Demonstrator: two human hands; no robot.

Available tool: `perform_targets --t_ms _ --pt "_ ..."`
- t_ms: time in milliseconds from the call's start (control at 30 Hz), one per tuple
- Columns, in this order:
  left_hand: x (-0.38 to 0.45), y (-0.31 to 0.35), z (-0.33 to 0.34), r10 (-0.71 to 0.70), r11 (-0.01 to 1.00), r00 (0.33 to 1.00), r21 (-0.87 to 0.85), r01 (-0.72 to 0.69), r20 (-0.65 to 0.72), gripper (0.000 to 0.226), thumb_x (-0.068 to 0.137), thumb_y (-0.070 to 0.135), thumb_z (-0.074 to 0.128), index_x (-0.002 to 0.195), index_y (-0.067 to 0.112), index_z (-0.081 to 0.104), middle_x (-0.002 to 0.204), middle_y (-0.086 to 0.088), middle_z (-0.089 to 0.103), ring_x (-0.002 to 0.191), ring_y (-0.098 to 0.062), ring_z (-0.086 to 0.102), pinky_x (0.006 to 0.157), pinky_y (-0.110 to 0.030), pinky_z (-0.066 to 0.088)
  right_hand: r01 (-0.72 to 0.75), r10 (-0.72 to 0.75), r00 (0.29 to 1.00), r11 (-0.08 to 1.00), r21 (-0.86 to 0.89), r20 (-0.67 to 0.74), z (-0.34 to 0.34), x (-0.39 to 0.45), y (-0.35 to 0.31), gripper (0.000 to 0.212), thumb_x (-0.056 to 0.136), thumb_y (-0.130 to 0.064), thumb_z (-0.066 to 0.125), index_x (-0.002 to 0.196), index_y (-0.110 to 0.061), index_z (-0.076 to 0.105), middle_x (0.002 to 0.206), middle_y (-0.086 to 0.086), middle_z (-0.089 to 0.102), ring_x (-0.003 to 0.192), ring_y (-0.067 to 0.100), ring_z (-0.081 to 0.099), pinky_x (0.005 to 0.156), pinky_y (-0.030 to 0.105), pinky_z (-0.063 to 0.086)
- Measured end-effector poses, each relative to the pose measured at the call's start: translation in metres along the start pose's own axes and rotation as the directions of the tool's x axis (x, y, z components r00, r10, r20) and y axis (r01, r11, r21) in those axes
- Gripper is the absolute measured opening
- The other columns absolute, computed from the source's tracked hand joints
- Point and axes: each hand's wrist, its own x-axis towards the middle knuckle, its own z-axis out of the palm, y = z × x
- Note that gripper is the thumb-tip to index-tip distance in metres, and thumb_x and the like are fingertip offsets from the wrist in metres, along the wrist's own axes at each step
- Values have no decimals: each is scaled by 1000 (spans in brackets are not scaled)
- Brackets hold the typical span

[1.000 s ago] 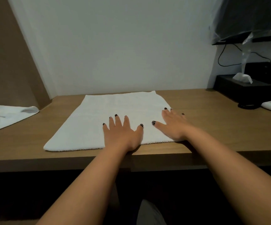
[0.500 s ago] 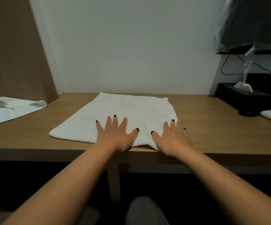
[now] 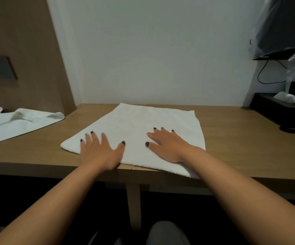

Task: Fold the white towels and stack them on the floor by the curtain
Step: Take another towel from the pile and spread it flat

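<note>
A white towel (image 3: 143,124) lies flat on the wooden desk (image 3: 240,147), folded into a rough square, its near edge at the desk's front edge. My left hand (image 3: 99,151) presses flat on the towel's near left part, fingers spread. My right hand (image 3: 167,145) presses flat on its near right part, fingers straight. More white towel cloth (image 3: 16,122) lies spread and rumpled at the far left of the desk. No curtain or floor stack is in view.
A black tissue box (image 3: 281,110) with a white tissue sticking out stands at the desk's right end, under a plastic-covered screen (image 3: 284,32) with a hanging cable. A white wall backs the desk; a brown panel stands at left. A desk leg (image 3: 133,206) is below.
Both hands have slid apart over the towel, the left hand toward the left edge and the right hand toward the right. The view has tilted slightly.
</note>
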Motion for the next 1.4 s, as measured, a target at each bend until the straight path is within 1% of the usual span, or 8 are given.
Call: perform_targets --t_ms 400,533,667,867,1000,1133,1300,1400 --pt "67 -46 -2 132 991 990 -6 -132 48 89 88 76 13 157 19 4 163 -16 -1 150 -31 -5 120 -48 0 -196 196 980 981 -7 -23 26 19 -25 68 98 -59 13 156 -25 4 164 2 -6 150 25 -13 119 53 -8" --pt "79 -44 -6 9 976 969 -209 -62 -246 64 93 42 43 145 6 35 155 -18 27 146 -33 18 116 -50 24 -274 273 962 962 -14 -28 29 32 -41 67 99 -56 12 156 -23 1 164 5 -9 149 28 -14 117 56 -8" --pt "68 -38 -8 -5 962 890 -244 -120 -456 48 91 20 49 136 6 47 152 -13 34 144 -29 24 113 -47 32 -383 383 923 924 9 -21 28 53 -61 67 100 -53 13 156 -18 0 163 8 -11 148 32 -16 115 60 -11" --pt "43 -33 -9 -19 848 988 -527 -64 -150 53 101 42 38 149 21 37 161 -7 23 149 -26 15 117 -41 19 -522 521 853 850 69 39 26 78 -104 71 99 -45 27 156 -14 -2 162 14 -14 146 38 -19 112 64 -14" --pt "44 -38 -1 95 955 995 -281 -92 0 64 97 58 32 154 30 22 163 -9 9 150 -31 -4 119 -47 8 -463 451 885 877 128 115 18 75 -108 77 97 -50 35 156 -15 2 162 13 -12 147 37 -16 114 61 -10" --pt "50 -36 1 144 974 990 -181 -139 13 67 96 64 25 155 36 15 164 -9 5 150 -33 -4 120 -50 7 -257 268 959 960 109 -97 9 61 -60 56 98 -44 39 145 -14 35 157 10 22 144 33 19 113 45 23" --pt "59 -38 -2 229 964 973 -147 -222 30 69 94 68 24 154 38 13 164 -9 4 150 -31 -3 120 -51 6 -53 136 900 977 205 -415 -5 50 13 40 100 -29 45 139 -24 50 155 -5 34 146 14 19 118 35 20" --pt "67 -42 -3 280 946 959 -182 -270 33 71 91 71 28 153 42 13 164 -5 4 151 -27 -3 120 -50 5 -61 154 915 966 250 -373 -9 46 48 41 99 -36 48 139 -28 50 155 -6 35 147 13 20 119 35 19"
